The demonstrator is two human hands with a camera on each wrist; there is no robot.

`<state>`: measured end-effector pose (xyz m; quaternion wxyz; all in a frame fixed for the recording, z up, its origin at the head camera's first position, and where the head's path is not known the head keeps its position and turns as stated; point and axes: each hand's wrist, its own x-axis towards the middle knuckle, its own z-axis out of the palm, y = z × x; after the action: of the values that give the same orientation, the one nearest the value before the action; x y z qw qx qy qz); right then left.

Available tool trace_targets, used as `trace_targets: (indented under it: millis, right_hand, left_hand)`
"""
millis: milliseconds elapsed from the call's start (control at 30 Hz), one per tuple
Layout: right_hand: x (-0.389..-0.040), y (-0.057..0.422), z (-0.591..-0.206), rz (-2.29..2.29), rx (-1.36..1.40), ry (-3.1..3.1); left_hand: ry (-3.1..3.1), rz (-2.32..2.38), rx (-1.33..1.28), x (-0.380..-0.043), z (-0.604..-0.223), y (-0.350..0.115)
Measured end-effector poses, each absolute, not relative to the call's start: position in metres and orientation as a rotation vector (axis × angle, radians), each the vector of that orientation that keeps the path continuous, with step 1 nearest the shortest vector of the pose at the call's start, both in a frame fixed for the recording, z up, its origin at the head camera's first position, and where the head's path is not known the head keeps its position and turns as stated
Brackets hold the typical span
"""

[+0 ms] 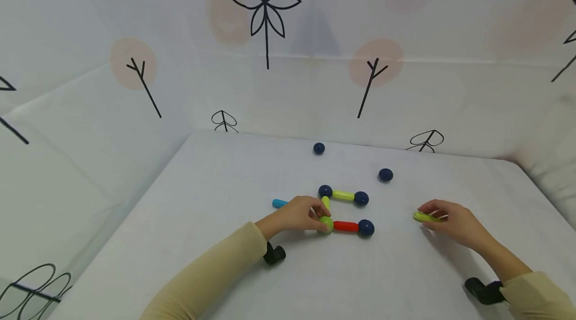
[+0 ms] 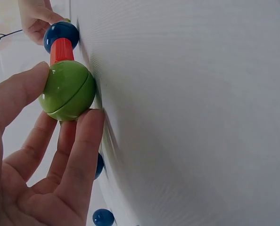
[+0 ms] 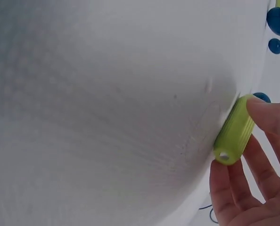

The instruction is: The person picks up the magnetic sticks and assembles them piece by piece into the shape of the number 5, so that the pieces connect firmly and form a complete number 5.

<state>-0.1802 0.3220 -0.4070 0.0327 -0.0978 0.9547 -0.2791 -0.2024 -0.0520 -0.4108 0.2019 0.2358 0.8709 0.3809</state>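
Left to right across the white worktop point(image 1: 225, 175): a blue rod point(image 1: 279, 203) projects from behind the left hand; its inner end is hidden. The left hand point(image 1: 297, 214), in a beige sleeve point(image 1: 211, 272), pinches a green ball point(image 1: 327, 224) between thumb and fingers. A dark wrist-worn device point(image 1: 274, 254) shows below that forearm. From the green ball, a lime rod point(image 1: 326, 203) runs away from the viewer toward a navy ball, partly behind the fingertips; a second lime rod point(image 1: 343, 195) joins this navy ball point(image 1: 325, 191) to another on its right. Nearer the viewer, a red rod point(image 1: 346, 226) links the green ball to a third navy ball point(image 1: 366, 228). Two loose navy balls lie farther back, one point(image 1: 319, 148) behind the structure, the other point(image 1: 385, 175) to its right. Well apart at right, the right hand point(image 1: 456, 222) grips a separate lime rod point(image 1: 425, 217) low over the worktop, a hole visible in its end.
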Motion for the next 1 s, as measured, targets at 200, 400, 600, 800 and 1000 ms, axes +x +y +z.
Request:
trace_targets:
  millis: [200,400,600,800,1000]
  right_hand:
    - [-0.182,0.323,-0.405,-0.848,-0.326,2.885]
    - [-0.179,0.316,-0.405,-0.876,-0.326,2.857]
    - [-0.175,0.304,-0.403,-0.899,-0.29,2.809]
    - [-0.169,0.293,-0.403,-0.93,-0.277,2.754]
    - [-0.16,0.28,-0.405,-1.02,-0.318,2.683]
  left_hand:
    - [2.428,1.06,0.665,-0.203,-0.41,-0.052]
    - [2.416,1.061,0.674,-0.203,-0.41,-0.053]
    - [2.406,1.062,0.676,-0.203,-0.409,-0.054]
    - [2.402,1.056,0.687,-0.204,-0.409,-0.054]
    - [2.396,1.063,0.686,-0.204,-0.41,-0.054]
